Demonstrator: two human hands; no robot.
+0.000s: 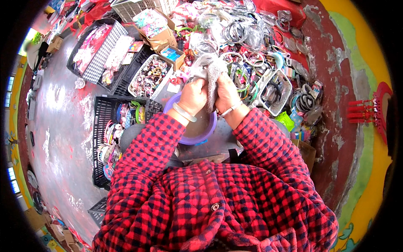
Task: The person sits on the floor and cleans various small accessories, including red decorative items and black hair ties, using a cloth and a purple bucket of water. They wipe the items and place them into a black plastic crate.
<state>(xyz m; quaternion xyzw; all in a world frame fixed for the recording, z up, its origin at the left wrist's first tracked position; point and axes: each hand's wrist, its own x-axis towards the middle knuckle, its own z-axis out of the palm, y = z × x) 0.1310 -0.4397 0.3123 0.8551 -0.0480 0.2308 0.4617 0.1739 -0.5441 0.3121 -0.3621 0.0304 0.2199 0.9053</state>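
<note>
Close together in front of me, both of my hands are raised over a purple basin [213,126] with murky water in it. A grey, textured cloth [214,77] is bunched between them, its lower end hanging toward the water. My left hand [194,95] is closed in a fist against the cloth's left side. My right hand [227,93] grips its other side, thumb upward. Clear plastic [203,62] shows just beyond my left fist; whether that hand also holds it I cannot tell.
Headbands and plastic-wrapped goods [239,35] pile up beyond the basin. To the left stand a white basket [135,86] of small hair accessories and a black crate [99,138] of headbands. A white basket [284,94] sits at right, near the dark red wall band [331,105].
</note>
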